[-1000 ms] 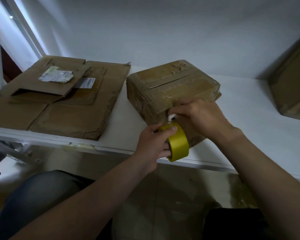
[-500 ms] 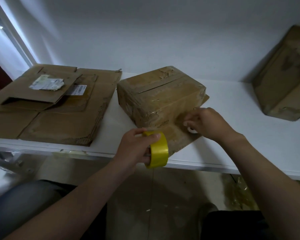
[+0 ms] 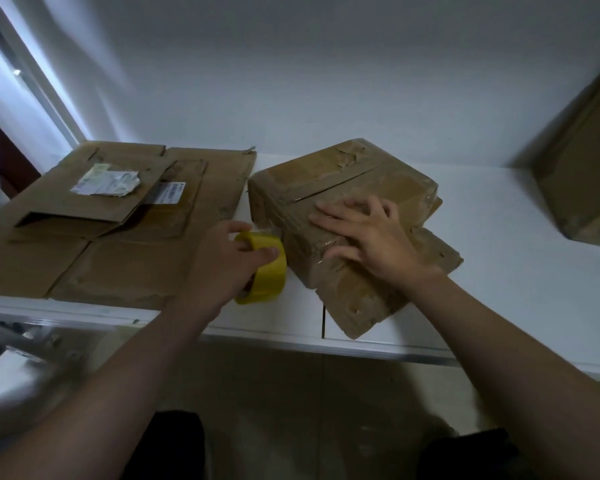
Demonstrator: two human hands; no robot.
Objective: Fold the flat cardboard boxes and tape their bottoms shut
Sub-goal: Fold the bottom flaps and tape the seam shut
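White shelf [image 3: 499, 271] — left hand [image 3: 222, 268] gripping tape roll [image 3: 265, 271], right hand [image 3: 368, 237] spread flat on box [image 3: 326, 188]

A plain packing room: a white bench [image 3: 499, 271] against a bare wall [image 3: 291, 64], stacked flattened cartons [image 3: 118, 258].

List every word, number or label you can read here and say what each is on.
None can be read.
Crumpled paper label on the top flat cardboard box: print too blurred.
White sticker on the flat cardboard beneath it: barcode-like lines, too small.
Yellow tape roll: no readable print.
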